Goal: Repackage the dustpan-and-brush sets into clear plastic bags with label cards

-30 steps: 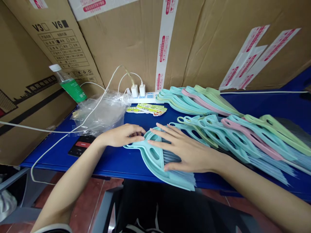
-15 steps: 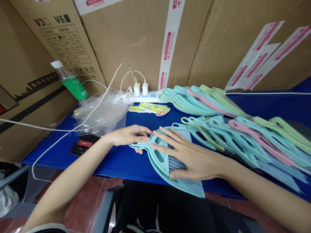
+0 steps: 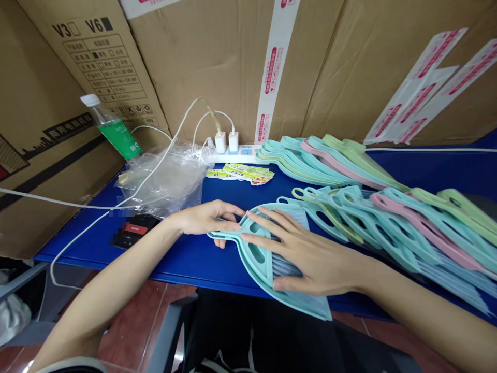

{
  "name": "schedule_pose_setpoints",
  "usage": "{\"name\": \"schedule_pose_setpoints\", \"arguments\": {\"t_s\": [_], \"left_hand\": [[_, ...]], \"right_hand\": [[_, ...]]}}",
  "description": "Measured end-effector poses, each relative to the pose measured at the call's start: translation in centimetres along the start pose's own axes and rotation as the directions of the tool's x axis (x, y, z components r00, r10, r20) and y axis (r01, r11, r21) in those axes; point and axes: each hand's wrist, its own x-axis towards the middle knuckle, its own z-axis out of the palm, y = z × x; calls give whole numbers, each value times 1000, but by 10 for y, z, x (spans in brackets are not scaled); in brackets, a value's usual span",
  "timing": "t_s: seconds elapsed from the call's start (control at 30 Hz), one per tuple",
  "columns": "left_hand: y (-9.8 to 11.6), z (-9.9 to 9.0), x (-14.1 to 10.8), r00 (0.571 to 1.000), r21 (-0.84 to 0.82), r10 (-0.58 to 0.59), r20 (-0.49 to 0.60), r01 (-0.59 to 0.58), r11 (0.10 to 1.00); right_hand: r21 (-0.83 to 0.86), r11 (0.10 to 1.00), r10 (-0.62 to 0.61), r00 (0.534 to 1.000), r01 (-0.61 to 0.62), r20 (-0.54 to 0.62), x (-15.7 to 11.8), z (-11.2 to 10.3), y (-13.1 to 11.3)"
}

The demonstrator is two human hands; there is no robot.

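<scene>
A mint-green dustpan lies at the table's front edge, with a small mint brush with grey bristles nested in it. My left hand is closed round their handle end, thumb on top and fingertips below. Spread flat over the brush and pan is my right hand, its fingers apart and pointing left. Right of it lies a row of overlapping brushes in mint, green and pink. Behind them is a stack of dustpans in the same colours.
A clear plastic bag, a green-labelled bottle and a dark object with a red patch are on the left. Green packets lie before a power strip. White cables cross the left side; cardboard boxes stand behind.
The view has shifted slightly. Both hands keep nearly the same place on the brush and dustpan, with the right hand's fingers a little closer together.
</scene>
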Motion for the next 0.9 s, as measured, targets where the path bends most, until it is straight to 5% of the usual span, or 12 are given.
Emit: {"name": "schedule_pose_setpoints", "arguments": {"t_s": [0.9], "left_hand": [[3, 1, 1, 998, 77, 55, 24, -57, 995]], "right_hand": [[-21, 1000, 7, 1000, -7, -29, 1, 1, -2]]}}
